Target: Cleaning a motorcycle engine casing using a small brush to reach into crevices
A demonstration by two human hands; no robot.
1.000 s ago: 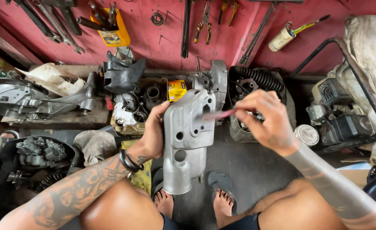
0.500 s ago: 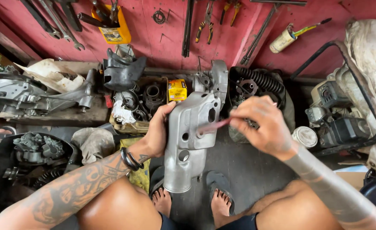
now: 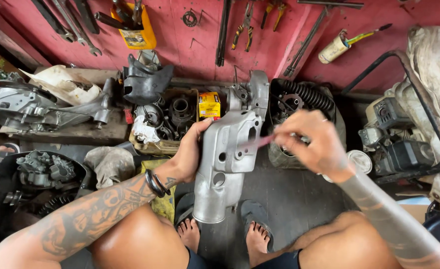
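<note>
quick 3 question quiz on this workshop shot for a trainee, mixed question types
1. True or false: the left hand steadies the silver engine cover standing upright on the floor.
2. What does the right hand hold? A a hammer, B a thin red-handled tool, C a rag.
3. Fill in: the small yellow box sits just ___ of the cover's top, as seen by the camera.

Key: 1 true; 2 B; 3 left.

- The right hand (image 3: 313, 144) sits lower and closer to the silver engine casing (image 3: 228, 164) than a second ago.
- The pink-handled tool (image 3: 259, 143) now points at the casing's upper holes, blurred.
</note>
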